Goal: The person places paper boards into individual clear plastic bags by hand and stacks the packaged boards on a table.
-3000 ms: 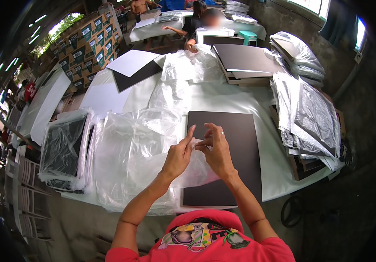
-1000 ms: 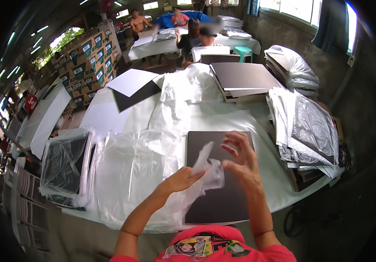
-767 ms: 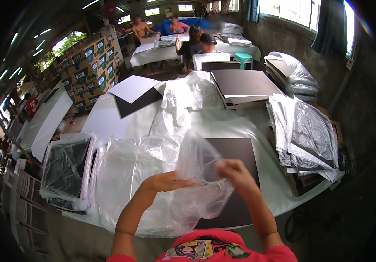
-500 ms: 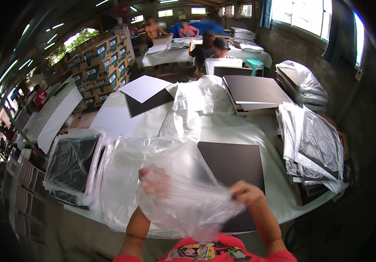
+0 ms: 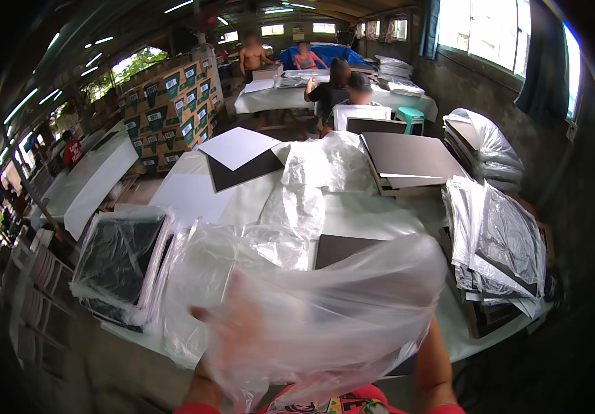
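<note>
A clear plastic bag [image 5: 339, 317] is spread in the air in front of me, billowed and smeared by motion. My left hand [image 5: 234, 328] shows blurred at the bag's left part, partly behind the film, with its thumb out to the side. Under the film at the bag's upper right is my right hand [image 5: 423, 276]; its fingers are hidden. Beneath the bag a dark flat board [image 5: 344, 250] lies on the table, mostly covered. More clear plastic [image 5: 201, 255] lies on the table just left of it.
Dark panels in plastic [image 5: 121, 259] lie at the left edge. At right are a pile of plastic sleeves [image 5: 501, 234] and stacked dark boards [image 5: 415, 155]. A white sheet [image 5: 240, 148] lies farther back. Several people work at a far table [image 5: 263, 102], near stacked cartons [image 5: 166, 114].
The bag has been lifted and spread wider to the right, now covering much of the dark board. My right hand has moved up and right, behind the film. My left hand has moved slightly lower.
</note>
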`<state>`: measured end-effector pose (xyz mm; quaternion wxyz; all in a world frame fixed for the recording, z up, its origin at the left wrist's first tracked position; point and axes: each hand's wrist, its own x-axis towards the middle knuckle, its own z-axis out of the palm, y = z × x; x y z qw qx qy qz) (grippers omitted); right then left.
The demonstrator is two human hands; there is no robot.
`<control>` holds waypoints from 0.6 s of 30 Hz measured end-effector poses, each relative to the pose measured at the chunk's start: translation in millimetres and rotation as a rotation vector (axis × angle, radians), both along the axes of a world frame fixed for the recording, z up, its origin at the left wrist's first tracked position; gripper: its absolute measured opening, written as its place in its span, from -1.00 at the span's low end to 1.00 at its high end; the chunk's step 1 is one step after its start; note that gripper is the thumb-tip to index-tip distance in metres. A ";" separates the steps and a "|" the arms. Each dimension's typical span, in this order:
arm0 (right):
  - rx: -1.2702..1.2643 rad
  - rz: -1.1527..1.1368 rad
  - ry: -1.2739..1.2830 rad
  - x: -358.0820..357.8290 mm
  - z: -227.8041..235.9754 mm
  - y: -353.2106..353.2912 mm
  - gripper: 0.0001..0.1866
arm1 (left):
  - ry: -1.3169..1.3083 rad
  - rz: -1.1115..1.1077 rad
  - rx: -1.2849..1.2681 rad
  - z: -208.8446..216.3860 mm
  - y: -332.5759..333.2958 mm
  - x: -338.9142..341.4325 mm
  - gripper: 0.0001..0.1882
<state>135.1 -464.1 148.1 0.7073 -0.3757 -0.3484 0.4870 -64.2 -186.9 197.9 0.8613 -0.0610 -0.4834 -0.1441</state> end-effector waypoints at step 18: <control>0.066 0.053 -0.062 24.0 -15.4 -58.6 -0.57 | -0.335 -0.001 1.204 -34.9 36.2 -2.4 -0.72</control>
